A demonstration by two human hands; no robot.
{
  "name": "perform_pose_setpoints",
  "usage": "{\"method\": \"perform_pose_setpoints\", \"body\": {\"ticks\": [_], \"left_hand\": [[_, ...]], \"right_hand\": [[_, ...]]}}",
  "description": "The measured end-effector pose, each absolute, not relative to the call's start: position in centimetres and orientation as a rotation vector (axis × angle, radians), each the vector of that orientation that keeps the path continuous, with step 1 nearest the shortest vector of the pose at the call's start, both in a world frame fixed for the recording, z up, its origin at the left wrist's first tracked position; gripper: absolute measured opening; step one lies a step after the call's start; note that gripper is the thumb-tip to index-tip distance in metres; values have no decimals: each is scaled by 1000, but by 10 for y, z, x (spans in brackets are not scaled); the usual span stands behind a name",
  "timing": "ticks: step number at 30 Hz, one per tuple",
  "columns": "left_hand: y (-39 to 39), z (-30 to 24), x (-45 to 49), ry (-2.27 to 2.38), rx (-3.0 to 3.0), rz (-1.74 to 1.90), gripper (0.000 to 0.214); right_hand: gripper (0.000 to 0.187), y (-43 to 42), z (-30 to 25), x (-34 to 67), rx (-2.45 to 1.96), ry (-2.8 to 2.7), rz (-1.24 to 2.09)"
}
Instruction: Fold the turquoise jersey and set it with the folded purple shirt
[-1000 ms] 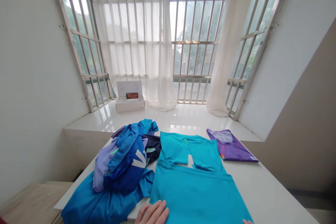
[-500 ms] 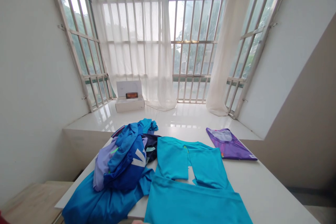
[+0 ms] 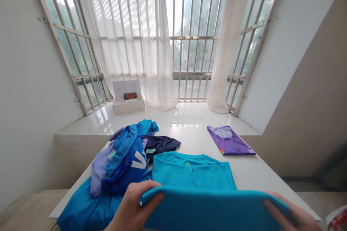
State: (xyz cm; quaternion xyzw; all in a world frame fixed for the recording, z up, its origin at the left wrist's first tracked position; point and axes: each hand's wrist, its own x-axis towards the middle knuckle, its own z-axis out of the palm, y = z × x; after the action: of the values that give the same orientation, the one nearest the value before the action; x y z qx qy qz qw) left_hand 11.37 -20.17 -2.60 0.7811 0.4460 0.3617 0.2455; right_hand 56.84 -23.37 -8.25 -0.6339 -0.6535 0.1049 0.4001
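A teal T-shirt lies on the white table with its neckline toward the window and its sides turned inward. My left hand pinches the left corner of its lower part, thumb below and fingers above. At the opposite corner my right hand grips the same shirt, slightly blurred. Between both hands the fabric is lifted and stretched into a straight edge, hiding the shirt's middle. Left of it rests a heap of crumpled clothes, blue, lavender and navy. A folded purple T-shirt lies at the table's far right.
An open white box stands on the glossy window sill at the back left. Sheer curtains hang before the barred window. The white table borders the sill. A red-and-white item shows at the lower right edge.
Both hands have come into view holding the teal shirt's lower part, which is now raised. The shirt has shifted toward me, uncovering more navy cloth. The view has moved slightly.
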Motion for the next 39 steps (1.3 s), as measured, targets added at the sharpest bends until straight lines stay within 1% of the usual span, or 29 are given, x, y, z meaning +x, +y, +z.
{"method": "perform_pose_setpoints", "body": {"ticks": [1, 3, 5, 6, 10, 13, 19, 23, 27, 31, 39], "left_hand": [[-185, -18, 120, 1234, 2081, 967, 34], [-149, -15, 129, 1248, 2050, 925, 35], [-114, -26, 134, 1262, 2087, 863, 32], [-98, -35, 135, 1281, 2119, 818, 29], [-62, -75, 135, 1407, 2198, 672, 22], [-58, -92, 133, 1462, 2177, 672, 22], [-56, -95, 130, 1395, 2086, 770, 22], [-51, -100, 134, 1578, 2065, 807, 23], [-51, -105, 137, 1694, 2118, 698, 16], [-53, -105, 135, 1637, 2108, 770, 14], [-60, -112, 137, 1613, 2287, 924, 26]], "right_hand": [[45, -220, -76, 561, -1612, -1641, 360], [51, -189, -68, 546, -1573, -1432, 734], [54, -157, -69, 533, -1560, -1380, 869], [53, -143, -72, 529, -1574, -1422, 867], [50, -109, -99, 524, -1675, -1545, 675], [51, -104, -120, 531, -1707, -1515, 694], [51, -101, -132, 546, -1576, -1542, 854], [53, -94, -132, 547, -1667, -1481, 843], [51, -91, -133, 547, -1806, -1455, 761], [51, -93, -135, 546, -1876, -1471, 638], [48, -87, -132, 540, -1973, -1577, 418]]}}
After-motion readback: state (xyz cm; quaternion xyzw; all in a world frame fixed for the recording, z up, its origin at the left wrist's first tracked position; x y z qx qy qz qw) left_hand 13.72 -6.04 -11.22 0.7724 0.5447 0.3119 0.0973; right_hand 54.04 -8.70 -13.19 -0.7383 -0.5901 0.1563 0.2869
